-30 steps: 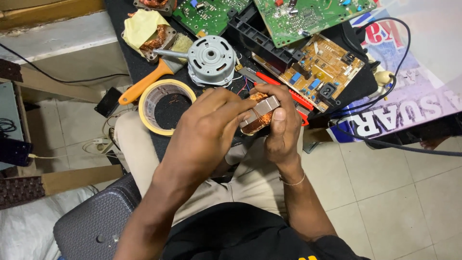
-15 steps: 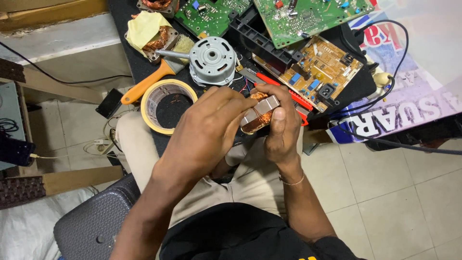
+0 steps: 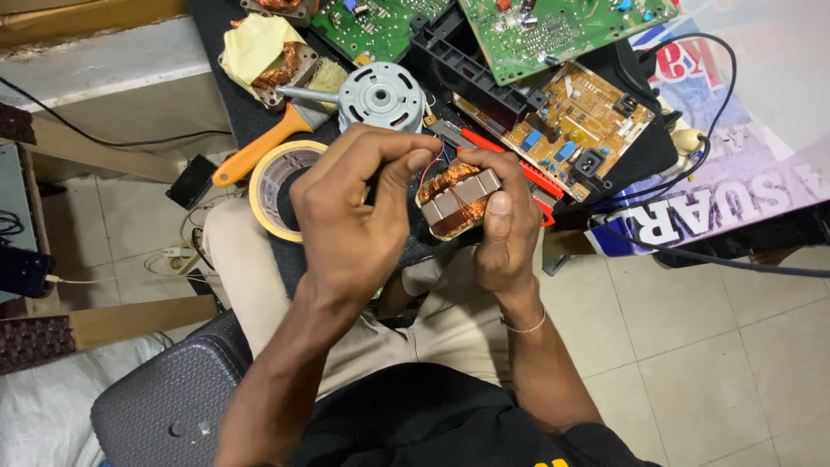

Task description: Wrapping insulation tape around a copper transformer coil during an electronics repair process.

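Copper-wound stator (image 3: 458, 201) sits gripped in my right hand (image 3: 504, 229); my left hand (image 3: 350, 220) pinches its thin wire (image 3: 435, 163) above my lap, near the table's edge (image 3: 259, 121).

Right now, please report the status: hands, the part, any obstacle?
Right hand grips copper-wound stator. Left hand pinches its thin wire. Tape roll beside left hand, not blocking.

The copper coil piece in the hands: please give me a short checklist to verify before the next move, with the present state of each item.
1. Right hand grips the copper coil piece firmly: ok.
2. Left hand fingers pinch the thin wire: ok.
3. Wire unbroken along its length: cannot tell.
4. Piece held above the lap, apart from the tape roll: ok.
5. Small round motor lies away from both hands: ok.
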